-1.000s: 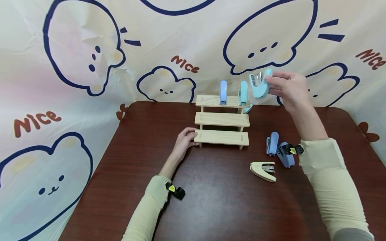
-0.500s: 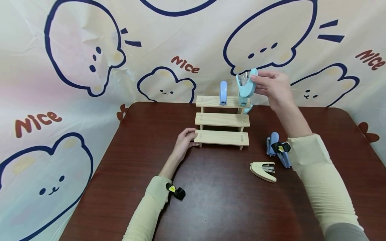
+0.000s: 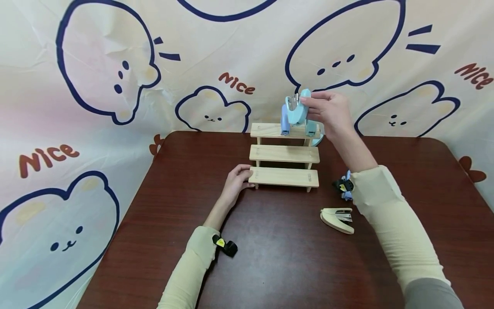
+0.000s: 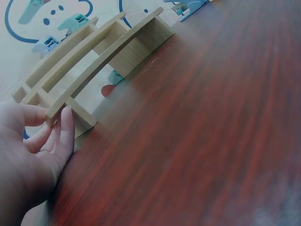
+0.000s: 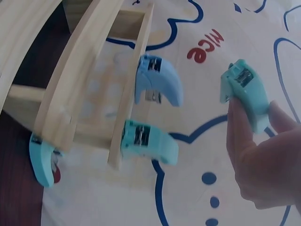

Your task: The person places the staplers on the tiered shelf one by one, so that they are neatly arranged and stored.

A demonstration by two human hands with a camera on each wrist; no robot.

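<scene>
My left hand grips the left end of the lowest step of a three-tier wooden display stand, thumb above and fingers below. In the air over the top tier, my right hand pinches a light teal stapler between thumb and fingers. The right wrist view shows this held stapler apart from the stand. A blue stapler and another teal stapler stand on the top tier, partly covered by the held one in the head view.
On the table a cream stapler lies right of the stand. Blue staplers behind it are mostly hidden by the right wrist camera. Another teal stapler is low behind the stand. A printed cloth hangs behind the table.
My right hand has carried the teal stapler leftward, from right of the stand to above its top tier. The right forearm now covers most of the blue staplers. My left hand has stayed put.
</scene>
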